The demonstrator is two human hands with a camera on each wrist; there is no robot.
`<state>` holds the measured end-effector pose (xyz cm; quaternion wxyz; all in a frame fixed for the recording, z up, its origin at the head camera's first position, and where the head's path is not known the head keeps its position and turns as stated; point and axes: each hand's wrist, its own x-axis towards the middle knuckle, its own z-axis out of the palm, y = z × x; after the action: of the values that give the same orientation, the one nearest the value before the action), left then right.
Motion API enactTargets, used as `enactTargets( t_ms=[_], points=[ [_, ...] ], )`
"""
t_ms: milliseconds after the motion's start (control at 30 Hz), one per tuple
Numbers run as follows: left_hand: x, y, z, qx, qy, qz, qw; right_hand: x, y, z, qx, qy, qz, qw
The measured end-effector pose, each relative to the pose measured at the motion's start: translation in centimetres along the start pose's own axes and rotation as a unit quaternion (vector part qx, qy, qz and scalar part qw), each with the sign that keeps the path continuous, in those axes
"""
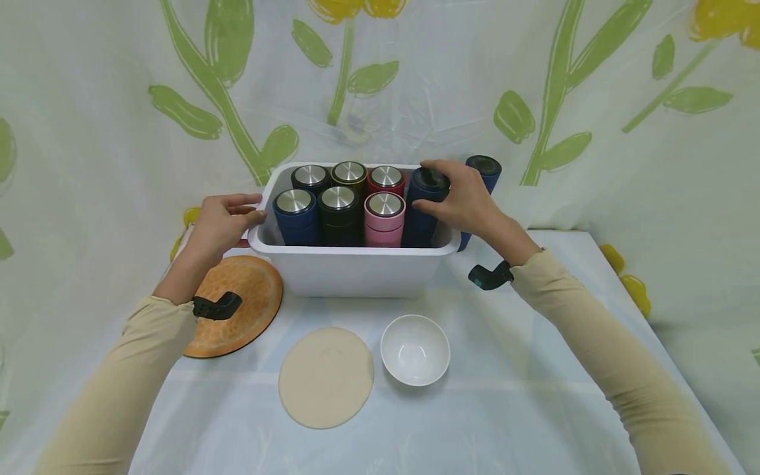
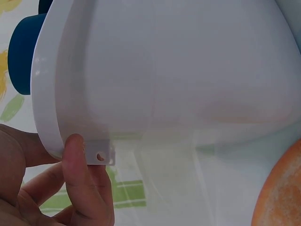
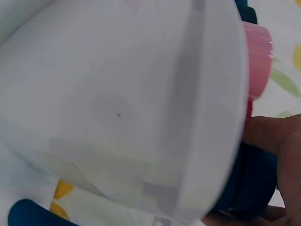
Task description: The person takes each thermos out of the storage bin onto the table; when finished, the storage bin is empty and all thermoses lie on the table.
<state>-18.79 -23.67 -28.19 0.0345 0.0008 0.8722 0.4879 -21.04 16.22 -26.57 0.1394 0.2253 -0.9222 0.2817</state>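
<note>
A white plastic bin (image 1: 356, 274) stands at the back of the table with several thermos bottles upright in it. In front are a blue one (image 1: 295, 218), a dark one (image 1: 340, 221) and a pink one (image 1: 384, 224), each silver-lidded. At the bin's left end my left hand (image 1: 221, 227) pinches the rim; thumb and fingers (image 2: 75, 162) show there in the left wrist view. My right hand (image 1: 466, 198) grips a navy thermos bottle (image 1: 420, 221) near its dark lid, inside the bin's right end. The bottle's lower part is hidden by the bin wall.
Another navy bottle (image 1: 485, 166) stands outside the bin, behind my right hand. A round brown board (image 1: 252, 300) lies under my left wrist. Nearer me are a flat beige disc (image 1: 326, 377) and a white bowl (image 1: 415, 349). A floral curtain (image 1: 415, 79) hangs behind.
</note>
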Motion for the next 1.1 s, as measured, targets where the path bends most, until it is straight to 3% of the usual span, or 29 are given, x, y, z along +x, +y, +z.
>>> enactTargets(
  t_ms=[467, 1100],
  points=[
    [0.6, 0.2, 1.1, -0.023, -0.006, 0.003, 0.9997, -0.7, -1.2, -3.8, -0.005, 0.064, -0.030, 0.997],
    [0.1, -0.2, 0.2, -0.019, 0.004, 0.000, 0.9998, -0.7, -4.5, -7.1, -0.012, 0.132, -0.090, 0.987]
  ],
)
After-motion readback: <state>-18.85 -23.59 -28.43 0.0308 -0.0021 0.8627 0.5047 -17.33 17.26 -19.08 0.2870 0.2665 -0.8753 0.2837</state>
